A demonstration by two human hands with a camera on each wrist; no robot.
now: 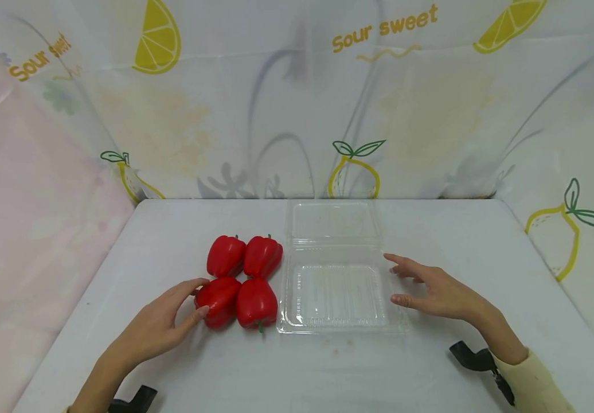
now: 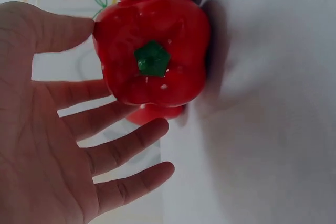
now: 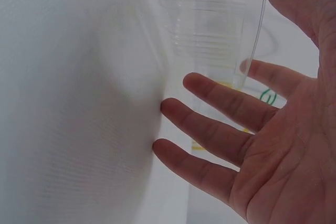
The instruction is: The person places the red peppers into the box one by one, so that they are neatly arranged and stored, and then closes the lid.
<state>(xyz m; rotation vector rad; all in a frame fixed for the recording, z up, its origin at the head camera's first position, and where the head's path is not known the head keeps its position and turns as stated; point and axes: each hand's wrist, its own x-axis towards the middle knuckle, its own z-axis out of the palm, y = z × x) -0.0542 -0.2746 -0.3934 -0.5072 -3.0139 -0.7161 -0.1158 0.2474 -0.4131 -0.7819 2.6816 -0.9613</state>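
Note:
Four red bell peppers stand close together left of the container. My left hand point(image 1: 160, 324) is at the front-left pepper point(image 1: 218, 302), its thumb and index fingertip right at the near side. In the left wrist view this pepper point(image 2: 184, 40) shows its green stem, and the other fingers reach past it, straight and spread. A clear plastic clamshell container point(image 1: 289, 292) lies unfolded, its lid point(image 1: 334, 221) at the back. Beside its right rim my right hand point(image 1: 438, 292) has thumb and fingers spread, holding nothing. The right wrist view shows the container wall point(image 3: 220, 19) by the thumb and fingers.
The other peppers are one at back left point(image 1: 226, 256), one at back right point(image 1: 262, 257) and one at front right point(image 1: 257, 304). All rest on a white table point(image 1: 328, 373). A lemon-print cloth point(image 1: 297, 97) hangs behind the table's back edge.

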